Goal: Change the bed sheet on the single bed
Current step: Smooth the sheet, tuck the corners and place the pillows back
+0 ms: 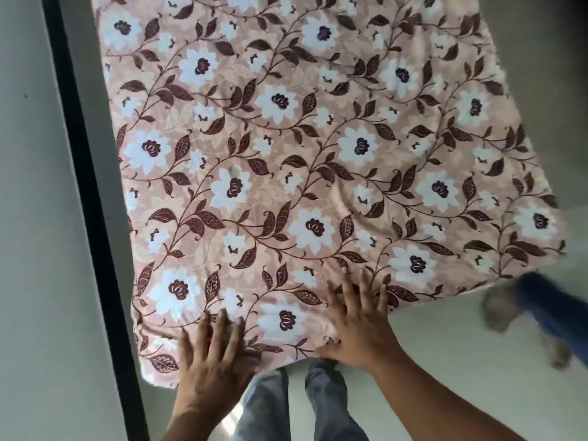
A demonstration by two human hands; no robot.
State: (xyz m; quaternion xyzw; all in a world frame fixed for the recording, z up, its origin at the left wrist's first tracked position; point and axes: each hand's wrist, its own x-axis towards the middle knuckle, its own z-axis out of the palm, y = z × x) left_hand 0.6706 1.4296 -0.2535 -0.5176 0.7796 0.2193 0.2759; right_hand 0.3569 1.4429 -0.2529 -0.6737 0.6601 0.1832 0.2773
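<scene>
sheet [286,154]: floral, pink, lying spread over the bed, reaching the near edge
left hand [211,354]: I'm pressing flat, fingers spread, near corner
right hand [358,319]: flat, fingers spread, smoothing
handling: probably soft, light, creasing easily; I'd take it by corners or hem
room: pale floor [445,361], dark strip [86,186] at the left, second person's leg [547,310] blurring at the right

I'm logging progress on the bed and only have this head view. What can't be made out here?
- Mattress and bed frame: hidden under the sheet.
- Far end of the bed: cut off by the top edge.
- Whether the sheet is tucked: its edges hang out of sight.
- Second person's leg at right: motion-blurred, cut by the right edge.
- Palms of the left hand and right hand: face down on the sheet.
</scene>
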